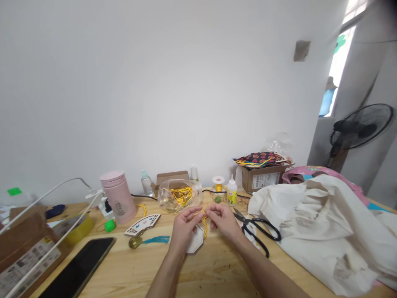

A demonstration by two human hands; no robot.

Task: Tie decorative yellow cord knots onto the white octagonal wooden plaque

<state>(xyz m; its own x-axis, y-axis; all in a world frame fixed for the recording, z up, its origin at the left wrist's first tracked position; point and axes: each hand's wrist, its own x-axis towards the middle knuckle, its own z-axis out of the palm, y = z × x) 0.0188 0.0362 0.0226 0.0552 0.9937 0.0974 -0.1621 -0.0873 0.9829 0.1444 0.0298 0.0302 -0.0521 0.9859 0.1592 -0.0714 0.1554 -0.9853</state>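
Note:
Between my two hands is a yellow cord [205,227], pinched at its upper part and dangling in a knotted or braided length. My left hand [187,225] is closed, thumb and forefinger together on the cord. Facing it, my right hand [221,219] also pinches the cord, fingertips nearly touching the left ones. Under the left hand lies a pale, many-sided flat piece [196,241], partly covered by the fingers. Black-handled scissors [257,229] rest just right of my right hand. A glue bottle [231,191] with a yellow label stands behind them.
A clear bag of yellow cords [180,195], a spool of yellow thread [218,183] and a cardboard box [262,178] line the wall. On the left are a pink tumbler [118,198], a phone [79,267], a fan-shaped piece [142,224] and a teal tassel [156,239]. White cloth [310,231] covers the right.

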